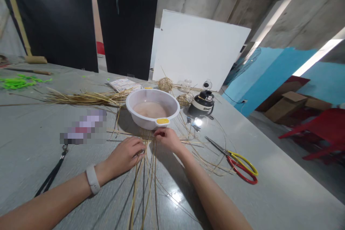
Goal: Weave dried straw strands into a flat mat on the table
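Observation:
Long thin tan weaving strips (134, 201) run over the grey table toward me, and others cross them just in front of the white basin. My left hand (126, 153), with a white band on its wrist, rests on the table at the left of this crossing, its fingers bent and closed on the strips. On the other side, my right hand (168, 139) is curled, thumb and fingers pinching at the crossing strips close under the basin's yellow grip. The fingertips are partly hidden. Cloudy water stands in the white basin (130, 109).
Scissors (229, 153) with red and yellow handles lie at the right. Behind are a black jug (201, 106), woven balls (165, 84) and a strip bundle (86, 99). A blurred-out object (84, 127) with a black strap lies left. Green bits (20, 82) lie farther left.

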A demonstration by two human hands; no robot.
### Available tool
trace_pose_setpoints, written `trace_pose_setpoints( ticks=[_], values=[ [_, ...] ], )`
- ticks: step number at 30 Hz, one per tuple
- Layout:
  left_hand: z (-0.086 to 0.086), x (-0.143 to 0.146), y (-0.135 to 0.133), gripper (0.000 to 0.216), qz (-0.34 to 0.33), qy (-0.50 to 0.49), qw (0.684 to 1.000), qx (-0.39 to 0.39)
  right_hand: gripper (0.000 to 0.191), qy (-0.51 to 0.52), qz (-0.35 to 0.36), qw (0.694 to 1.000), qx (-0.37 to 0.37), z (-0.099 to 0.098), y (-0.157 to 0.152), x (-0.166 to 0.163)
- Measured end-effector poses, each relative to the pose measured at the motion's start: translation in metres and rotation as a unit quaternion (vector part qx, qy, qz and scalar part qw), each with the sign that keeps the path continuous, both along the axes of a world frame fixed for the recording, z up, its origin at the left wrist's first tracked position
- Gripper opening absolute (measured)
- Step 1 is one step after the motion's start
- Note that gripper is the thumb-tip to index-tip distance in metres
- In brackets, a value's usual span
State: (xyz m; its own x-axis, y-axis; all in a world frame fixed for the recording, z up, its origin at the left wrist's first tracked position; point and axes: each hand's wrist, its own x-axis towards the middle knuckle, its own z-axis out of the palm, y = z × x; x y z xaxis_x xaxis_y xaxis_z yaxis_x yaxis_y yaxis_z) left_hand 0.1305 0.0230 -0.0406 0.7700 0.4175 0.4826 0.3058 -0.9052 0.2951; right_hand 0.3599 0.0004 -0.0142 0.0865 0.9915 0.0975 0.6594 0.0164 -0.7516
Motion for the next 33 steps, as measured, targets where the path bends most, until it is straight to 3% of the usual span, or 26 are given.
trace_pose_setpoints(
  ticks=[5, 11, 15, 28, 33],
  values=[
    [0.001, 0.000, 0.000, 0.014, -0.005, -0.008, 1.000, -0.005, 0.021, -0.035, -0.018, 0.999, -0.010, 0.001, -0.001, 0.001],
    [0.000, 0.001, 0.001, 0.018, -0.030, -0.008, 0.999, 0.012, 0.009, -0.116, -0.025, 0.993, 0.022, 0.004, -0.009, -0.025],
    [0.000, 0.002, 0.003, 0.018, -0.050, -0.028, 0.998, 0.025, 0.013, -0.166, -0.017, 0.986, 0.017, 0.006, -0.011, -0.036],
    [0.001, 0.002, 0.000, 0.016, -0.034, -0.010, 0.999, 0.020, 0.021, -0.146, -0.024, 0.989, -0.024, 0.003, -0.012, -0.033],
    [0.003, 0.004, -0.001, 0.017, -0.028, 0.000, 0.999, 0.023, 0.021, -0.148, 0.003, 0.989, 0.011, -0.001, -0.011, -0.035]
  ],
)
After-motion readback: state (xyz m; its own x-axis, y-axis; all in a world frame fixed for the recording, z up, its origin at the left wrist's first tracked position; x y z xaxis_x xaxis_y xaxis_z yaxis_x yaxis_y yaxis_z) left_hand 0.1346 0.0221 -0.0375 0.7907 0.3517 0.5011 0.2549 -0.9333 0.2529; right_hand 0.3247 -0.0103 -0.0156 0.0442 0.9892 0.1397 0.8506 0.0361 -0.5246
